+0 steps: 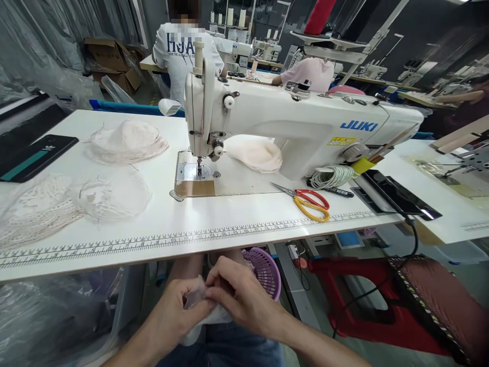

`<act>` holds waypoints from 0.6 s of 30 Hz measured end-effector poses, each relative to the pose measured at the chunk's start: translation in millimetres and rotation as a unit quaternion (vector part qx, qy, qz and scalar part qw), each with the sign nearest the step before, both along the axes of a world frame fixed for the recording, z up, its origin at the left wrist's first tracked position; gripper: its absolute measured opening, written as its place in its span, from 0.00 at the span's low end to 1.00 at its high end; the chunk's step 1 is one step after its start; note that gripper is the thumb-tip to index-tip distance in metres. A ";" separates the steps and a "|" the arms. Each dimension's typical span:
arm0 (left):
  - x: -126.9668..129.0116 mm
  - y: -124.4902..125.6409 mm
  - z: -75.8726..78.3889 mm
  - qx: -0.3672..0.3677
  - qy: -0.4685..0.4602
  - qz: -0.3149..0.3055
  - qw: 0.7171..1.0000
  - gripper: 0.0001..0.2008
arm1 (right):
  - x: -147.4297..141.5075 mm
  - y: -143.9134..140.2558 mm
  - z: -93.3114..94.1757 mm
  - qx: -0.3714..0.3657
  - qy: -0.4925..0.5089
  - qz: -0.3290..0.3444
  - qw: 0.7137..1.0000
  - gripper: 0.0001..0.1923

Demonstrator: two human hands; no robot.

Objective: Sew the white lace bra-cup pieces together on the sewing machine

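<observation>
Your left hand and right hand met below the table edge, over your lap, both pinching a small piece of pale fabric. Fingers of each hand were curled onto it; the thumbs pressed at its upper edge. The lower part of the fabric hung down between your wrists against your jeans. How it was folded could not be made out.

Just beyond your right hand, under the table, stood a purple basket. To the right sat a red stool with a dark patterned cushion beside it.

Above, the white table carried a printed ruler along its near edge. A white sewing machine stood in the middle, a pale fabric cup lying behind its needle. Scissors with red and yellow handles lay to the right of the needle plate, near a coil of white cord. To the left lay piles of lace pieces and a dark phone.

Two other people sat at machines further back.
</observation>
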State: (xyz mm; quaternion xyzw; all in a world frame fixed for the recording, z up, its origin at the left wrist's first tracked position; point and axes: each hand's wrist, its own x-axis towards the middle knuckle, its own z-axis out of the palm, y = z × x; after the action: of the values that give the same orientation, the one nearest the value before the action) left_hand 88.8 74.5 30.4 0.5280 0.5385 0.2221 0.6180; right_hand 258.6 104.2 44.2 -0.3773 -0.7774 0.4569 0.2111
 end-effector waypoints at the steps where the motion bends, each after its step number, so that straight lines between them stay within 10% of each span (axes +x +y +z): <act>1: -0.8 -0.5 -0.6 -0.004 0.000 0.001 1.000 0.17 | -1.1 0.6 -0.7 -0.007 0.003 0.003 1.000 0.01; 8: -6.6 -0.7 1.7 -0.055 -0.037 0.013 0.998 0.17 | 2.1 2.3 -5.1 0.004 0.026 0.017 1.000 0.06; 18: -11.8 -4.1 -2.2 -0.144 -0.093 0.054 0.984 0.20 | 64.2 -4.8 -54.4 0.220 -0.151 -0.083 0.960 0.09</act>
State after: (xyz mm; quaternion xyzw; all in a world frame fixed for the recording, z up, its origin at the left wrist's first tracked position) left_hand 77.0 70.4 28.2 0.3810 0.5328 0.2231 0.7219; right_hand 322.8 99.4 -10.2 -0.4494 -0.8474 0.1930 0.2067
